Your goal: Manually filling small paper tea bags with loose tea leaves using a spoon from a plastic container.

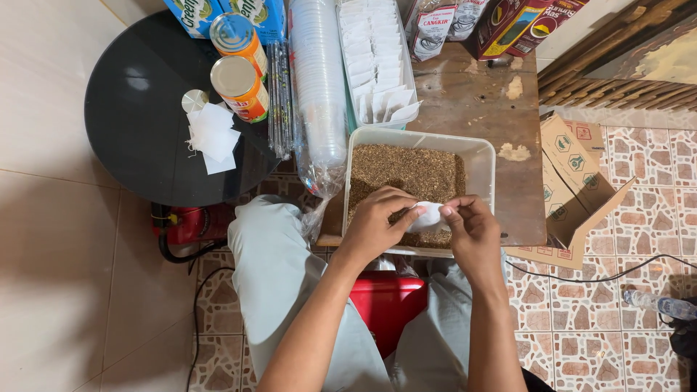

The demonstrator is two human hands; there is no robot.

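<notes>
Both hands, left hand (377, 218) and right hand (470, 226), are pinching a small white bag (427, 216) in their fingers, best kept low over the tub of brown granules (406, 170).

To your left stands a round black table (138, 138) carrying two orange tins (239, 62) with metal lids, a small round lid (194, 100) and a loose heap of white paper sachets (213, 135). Behind the tins you have blue-and-green cartons (218, 10). A sleeve of stacked clear plastic cups (319, 87) lies lengthwise between the black table and a long tray of upright white sachets (376, 58) on the worn wooden table (483, 109). Red boxes (519, 22) and printed packets (432, 27) sit at that table's far edge. A flattened cardboard box (573, 181) leans at your right, and a plastic bottle (661, 305) lies on the patterned floor tiles (581, 327).
</notes>
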